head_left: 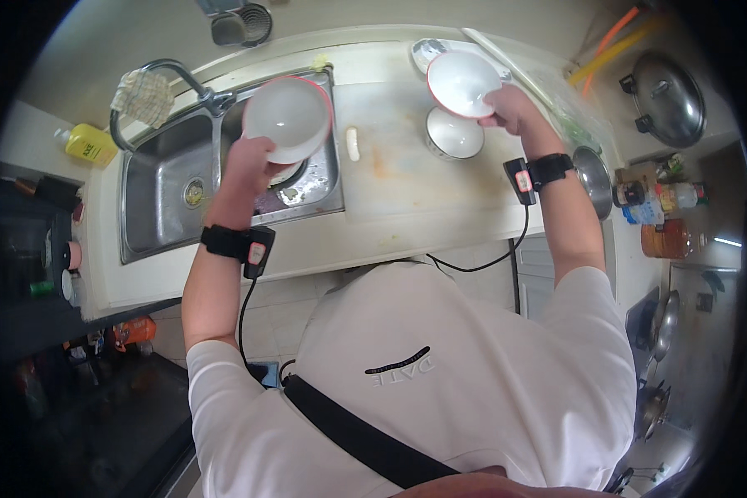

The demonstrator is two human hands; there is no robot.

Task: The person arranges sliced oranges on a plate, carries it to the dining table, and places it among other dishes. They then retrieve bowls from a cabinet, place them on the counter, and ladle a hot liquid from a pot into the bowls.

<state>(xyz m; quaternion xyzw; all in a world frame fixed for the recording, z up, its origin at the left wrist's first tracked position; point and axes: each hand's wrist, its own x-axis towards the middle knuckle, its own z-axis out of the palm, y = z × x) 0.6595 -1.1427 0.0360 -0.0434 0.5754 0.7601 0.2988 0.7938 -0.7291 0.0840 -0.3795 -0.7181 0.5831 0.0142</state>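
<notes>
My left hand [253, 166] grips the near rim of a white bowl with a red edge [287, 116], held over the right basin of the steel sink [338, 178]. Part of another pale dish [285, 175] shows beneath that bowl, mostly hidden by it. Over on the right, my right hand [510, 109] holds a second red-edged white bowl [463, 81] by its right side, tilted. Just below it a smaller white bowl [454, 137] stands on the pale worktop [390, 183]. Whether the two right-hand bowls touch, I cannot tell.
A tap [216, 100] with a checked cloth [143, 97] on it arches over the left basin. A yellow bottle [90, 144] stands left of the sink. Behind the right-hand bowls lies a pale dish [430, 51]. A metal bowl [592, 183] and several bottles are at the right.
</notes>
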